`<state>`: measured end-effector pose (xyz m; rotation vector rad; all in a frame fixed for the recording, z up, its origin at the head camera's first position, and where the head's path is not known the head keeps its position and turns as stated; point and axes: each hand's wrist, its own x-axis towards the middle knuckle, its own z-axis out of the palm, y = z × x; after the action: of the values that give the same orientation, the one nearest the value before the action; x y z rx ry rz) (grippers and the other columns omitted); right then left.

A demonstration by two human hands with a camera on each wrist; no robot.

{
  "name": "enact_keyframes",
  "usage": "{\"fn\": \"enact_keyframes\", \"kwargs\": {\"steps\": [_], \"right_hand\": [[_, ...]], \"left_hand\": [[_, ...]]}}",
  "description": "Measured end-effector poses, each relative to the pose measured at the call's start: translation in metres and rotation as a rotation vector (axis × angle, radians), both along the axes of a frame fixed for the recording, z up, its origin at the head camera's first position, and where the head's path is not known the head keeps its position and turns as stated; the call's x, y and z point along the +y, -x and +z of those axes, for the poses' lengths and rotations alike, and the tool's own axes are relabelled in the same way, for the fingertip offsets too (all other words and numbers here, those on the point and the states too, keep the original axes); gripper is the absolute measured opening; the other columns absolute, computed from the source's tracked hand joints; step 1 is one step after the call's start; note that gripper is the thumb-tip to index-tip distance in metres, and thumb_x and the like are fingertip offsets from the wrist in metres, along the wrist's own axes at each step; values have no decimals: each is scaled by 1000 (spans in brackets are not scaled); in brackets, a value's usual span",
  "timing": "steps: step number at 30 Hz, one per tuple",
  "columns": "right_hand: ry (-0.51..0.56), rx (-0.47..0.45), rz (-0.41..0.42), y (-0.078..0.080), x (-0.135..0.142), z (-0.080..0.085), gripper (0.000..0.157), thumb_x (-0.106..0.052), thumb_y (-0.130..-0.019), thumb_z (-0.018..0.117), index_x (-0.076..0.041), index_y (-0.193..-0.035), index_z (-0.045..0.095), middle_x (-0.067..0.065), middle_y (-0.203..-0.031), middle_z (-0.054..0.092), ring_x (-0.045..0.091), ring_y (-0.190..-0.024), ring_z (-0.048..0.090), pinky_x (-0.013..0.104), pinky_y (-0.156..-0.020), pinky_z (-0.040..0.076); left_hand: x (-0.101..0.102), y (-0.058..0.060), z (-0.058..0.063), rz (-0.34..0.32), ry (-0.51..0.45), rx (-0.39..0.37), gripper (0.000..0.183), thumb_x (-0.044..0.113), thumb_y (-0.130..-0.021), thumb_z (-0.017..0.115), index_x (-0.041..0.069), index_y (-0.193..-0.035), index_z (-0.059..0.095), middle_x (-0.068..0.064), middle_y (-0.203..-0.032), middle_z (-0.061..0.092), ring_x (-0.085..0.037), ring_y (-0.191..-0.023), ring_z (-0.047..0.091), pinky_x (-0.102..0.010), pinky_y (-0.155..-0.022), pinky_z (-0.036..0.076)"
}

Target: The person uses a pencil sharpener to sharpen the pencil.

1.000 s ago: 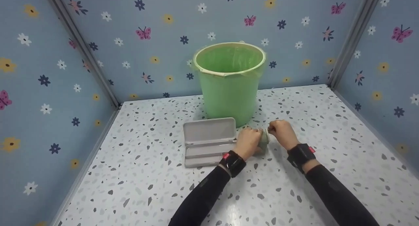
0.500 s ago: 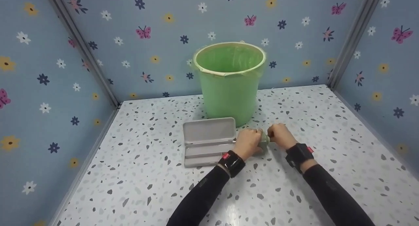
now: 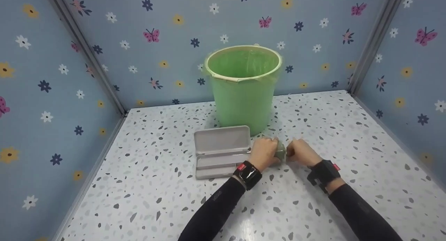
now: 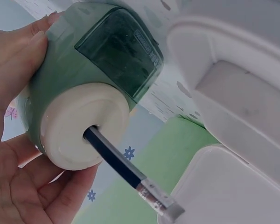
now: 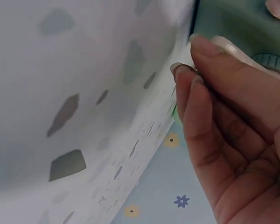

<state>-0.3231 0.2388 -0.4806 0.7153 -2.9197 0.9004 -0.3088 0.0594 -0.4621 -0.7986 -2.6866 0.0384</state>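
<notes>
A green crank pencil sharpener (image 4: 65,60) with a dark see-through shavings window (image 4: 121,51) lies in the grip of my left hand (image 3: 263,152). A dark pencil (image 4: 114,158) sticks out of the round cream front, its eraser end pointing outward. On the sharpener's other side, my right hand (image 3: 302,153) pinches the end of the cream crank (image 5: 231,49) between thumb and fingers, which mostly cover the knob. Beside the left hand, a pale grey pencil case (image 3: 223,140) stands with its lid up.
Behind the pencil case is a tall green bin (image 3: 244,98) with a bag liner over its rim. Flower-patterned walls (image 3: 156,59) enclose the speckled white table (image 3: 146,185) at the back and both sides.
My right hand has moved down toward me and slightly in, turning the crank. My left hand and the sharpener keep almost the same place; the pencil case has not moved.
</notes>
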Motion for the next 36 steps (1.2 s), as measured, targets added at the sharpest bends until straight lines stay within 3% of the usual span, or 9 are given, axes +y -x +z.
{"fn": "enact_keyframes", "kwargs": {"steps": [9,18,25,30,36], "right_hand": [[42,18,74,-12,6,5,13,7,-68,80,-3,-72,73,6,-65,71,6,-55,53,21,-56,49],[73,55,84,-19,11,7,14,4,-70,80,-4,-70,70,5,-66,69,5,-58,56,21,-58,50],[80,82,99,-25,12,15,12,3,-74,79,-5,-72,69,5,-68,69,6,-61,59,22,-59,51],[118,59,53,-31,13,19,9,1,-77,78,-5,-77,71,6,-75,73,8,-65,64,21,-62,53],[195,112,-16,-33,14,17,10,2,-76,78,-5,-81,72,7,-78,74,14,-70,69,21,-66,56]], "left_hand": [[5,0,0,35,-12,-16,66,48,-67,86,12,-119,68,3,-89,74,-13,-79,68,-25,-69,55],[11,-2,1,50,6,-8,62,36,-69,86,9,-122,68,3,-90,76,-15,-79,69,-26,-65,55],[11,-2,1,34,-33,44,27,14,-71,77,16,-98,75,4,-83,74,-15,-75,68,-25,-63,55],[12,-4,0,50,-1,38,33,17,-71,77,11,-104,73,2,-82,74,-16,-75,68,-26,-62,54],[13,-3,2,46,-28,35,25,16,-69,77,17,-93,74,4,-82,73,-15,-74,67,-26,-63,55]]}}
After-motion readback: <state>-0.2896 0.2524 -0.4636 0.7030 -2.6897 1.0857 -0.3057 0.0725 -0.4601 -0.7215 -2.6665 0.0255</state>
